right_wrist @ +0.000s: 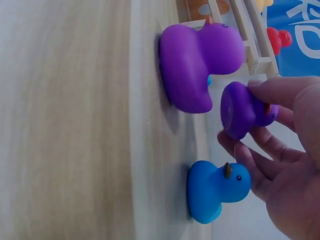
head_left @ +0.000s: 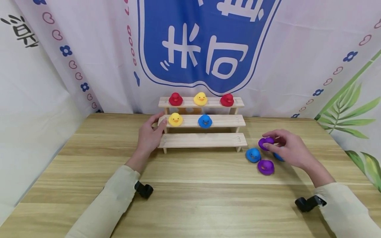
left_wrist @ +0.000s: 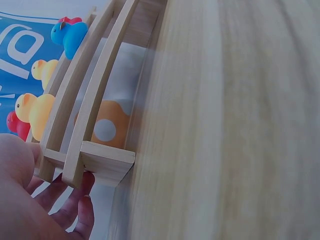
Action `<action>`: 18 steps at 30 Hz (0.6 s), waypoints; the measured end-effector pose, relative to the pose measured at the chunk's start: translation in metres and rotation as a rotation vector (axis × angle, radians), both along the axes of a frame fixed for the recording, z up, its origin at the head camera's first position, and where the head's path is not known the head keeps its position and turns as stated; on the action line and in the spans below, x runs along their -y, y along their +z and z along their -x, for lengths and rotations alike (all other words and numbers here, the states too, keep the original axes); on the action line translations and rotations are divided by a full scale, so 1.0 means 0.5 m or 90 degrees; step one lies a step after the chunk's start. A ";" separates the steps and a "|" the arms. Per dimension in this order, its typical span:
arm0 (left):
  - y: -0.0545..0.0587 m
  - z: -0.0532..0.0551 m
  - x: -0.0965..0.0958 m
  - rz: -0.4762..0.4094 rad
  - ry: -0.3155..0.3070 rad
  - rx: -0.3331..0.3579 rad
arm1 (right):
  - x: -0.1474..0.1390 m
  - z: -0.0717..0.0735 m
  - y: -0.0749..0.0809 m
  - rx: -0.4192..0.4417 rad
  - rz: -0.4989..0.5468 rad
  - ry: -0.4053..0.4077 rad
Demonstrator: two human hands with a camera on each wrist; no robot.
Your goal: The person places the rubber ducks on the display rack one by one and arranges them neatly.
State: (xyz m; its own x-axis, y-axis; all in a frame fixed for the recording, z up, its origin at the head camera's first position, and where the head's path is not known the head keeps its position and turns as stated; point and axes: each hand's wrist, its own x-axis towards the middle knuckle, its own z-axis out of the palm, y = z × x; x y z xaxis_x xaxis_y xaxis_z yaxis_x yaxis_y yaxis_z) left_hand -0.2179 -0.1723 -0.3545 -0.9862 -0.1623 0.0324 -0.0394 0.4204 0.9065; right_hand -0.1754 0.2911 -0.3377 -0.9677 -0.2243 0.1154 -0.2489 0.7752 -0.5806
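Observation:
A three-step wooden display stand [head_left: 203,140] stands at the back of the table. My left hand [head_left: 150,132] grips its left end, with the thumb on the middle step and the fingers curled under. On the right, my right hand [head_left: 288,147] pinches a purple rubber duck [right_wrist: 240,110] between thumb and fingers, its flat base off the table in the right wrist view. Below the hand lie another purple duck [head_left: 266,167], a blue duck [head_left: 253,155] and a second blue duck [head_left: 278,156], which the right hand partly hides.
Red ducks [head_left: 175,99] [head_left: 227,100] flank a yellow duck [head_left: 200,99] on the top step. The middle step bears a yellow duck [head_left: 175,119] and a blue duck [head_left: 205,121]. A printed curtain [head_left: 98,66] hangs right behind the stand.

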 end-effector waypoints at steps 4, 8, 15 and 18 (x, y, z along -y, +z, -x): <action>0.000 0.000 0.000 0.002 -0.001 -0.004 | 0.007 0.000 0.004 -0.033 0.014 -0.004; -0.001 0.001 0.000 0.005 -0.001 -0.006 | 0.020 0.002 0.007 -0.084 0.011 -0.010; -0.002 0.001 0.000 0.003 0.001 -0.018 | 0.045 0.009 0.012 -0.091 0.037 -0.013; -0.002 0.000 0.001 0.001 0.001 -0.017 | 0.055 0.013 0.013 -0.087 0.040 -0.008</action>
State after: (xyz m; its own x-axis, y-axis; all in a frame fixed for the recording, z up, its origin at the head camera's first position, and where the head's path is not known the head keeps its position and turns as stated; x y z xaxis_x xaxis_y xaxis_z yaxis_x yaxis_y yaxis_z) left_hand -0.2182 -0.1725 -0.3558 -0.9849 -0.1630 0.0583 -0.0161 0.4216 0.9066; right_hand -0.1822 0.2635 -0.3314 -0.9448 -0.2005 0.2590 -0.3191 0.7422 -0.5893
